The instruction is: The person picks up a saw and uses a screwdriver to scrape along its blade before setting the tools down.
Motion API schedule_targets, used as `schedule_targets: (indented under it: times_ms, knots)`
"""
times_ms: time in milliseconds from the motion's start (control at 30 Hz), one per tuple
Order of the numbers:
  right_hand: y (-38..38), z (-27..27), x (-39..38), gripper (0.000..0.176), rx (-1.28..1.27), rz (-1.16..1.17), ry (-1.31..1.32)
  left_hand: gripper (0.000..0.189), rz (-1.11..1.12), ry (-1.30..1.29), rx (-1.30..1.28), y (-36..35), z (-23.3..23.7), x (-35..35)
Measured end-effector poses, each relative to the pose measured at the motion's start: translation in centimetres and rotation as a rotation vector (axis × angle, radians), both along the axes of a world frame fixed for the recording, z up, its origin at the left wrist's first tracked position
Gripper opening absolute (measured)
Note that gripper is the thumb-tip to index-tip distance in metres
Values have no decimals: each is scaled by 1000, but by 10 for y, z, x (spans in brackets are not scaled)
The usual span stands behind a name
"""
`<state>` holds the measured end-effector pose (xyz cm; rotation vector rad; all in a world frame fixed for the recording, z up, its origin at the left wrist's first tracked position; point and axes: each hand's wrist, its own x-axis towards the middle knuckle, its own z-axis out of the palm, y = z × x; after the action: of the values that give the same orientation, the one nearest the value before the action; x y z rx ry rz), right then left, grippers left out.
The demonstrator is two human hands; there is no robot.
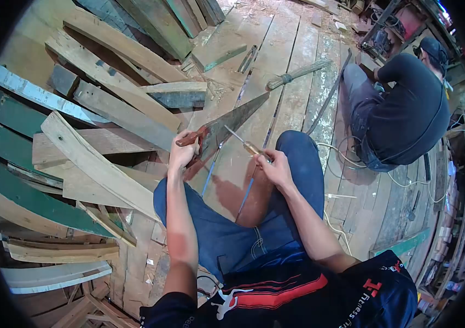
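My left hand (184,151) is closed round the wooden handle of a handsaw (236,116). The saw's broad blade slants up and away to the right, its narrow end near a bundled brush (298,75) on the floor. In my right hand (276,168) is a slim tool (251,148) with a yellowish handle and a thin metal shaft; whether it is a file or a screwdriver I cannot tell. Its shaft points up-left, and the tip overlaps the saw blade in this view. Both hands are above my bent legs.
Planks and curved boards (98,164) are piled along my left. Pliers-like tongs (248,59) lie on the plank floor (292,33) ahead. Another person (402,109) crouches at the right, near a pale cable (342,156). Cluttered shelves (462,218) line the far right.
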<state>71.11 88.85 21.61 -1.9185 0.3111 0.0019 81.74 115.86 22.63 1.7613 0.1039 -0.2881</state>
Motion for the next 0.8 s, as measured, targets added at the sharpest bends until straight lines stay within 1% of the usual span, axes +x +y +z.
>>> schedule_targets:
  times_ms: [33, 133, 233, 333, 467, 533, 567, 667, 700, 800]
  knots:
    - [-1, 8, 0, 34, -61, 55, -13, 29, 21, 42, -8, -4, 10, -4]
    - [3, 7, 2, 33, -95, 113, -17, 29, -9, 7, 21, -6, 14, -6]
    - [6, 13, 7, 32, -121, 145, -36, 30, -25, -35, 56, -6, 9, -6]
    - [6, 13, 9, 31, -143, 155, -66, 34, -30, -63, 55, -4, 3, -5]
    - [7, 14, 10, 32, -137, 145, -85, 34, -35, -23, -49, -4, 2, -7]
    - [7, 11, 10, 32, -146, 134, -103, 33, -51, 31, -122, -11, 19, -11]
    - [7, 7, 10, 32, -150, 121, -132, 35, -69, 32, -186, -8, 9, -9]
    - [6, 5, 10, 33, -164, 102, -190, 39, -112, 232, -257, 2, 4, -8]
    - [5, 6, 10, 33, -169, 98, -204, 42, -115, 192, -241, 5, -6, -5]
    - [5, 8, 9, 34, -224, 79, -273, 51, -199, 215, -349, 16, -18, 1]
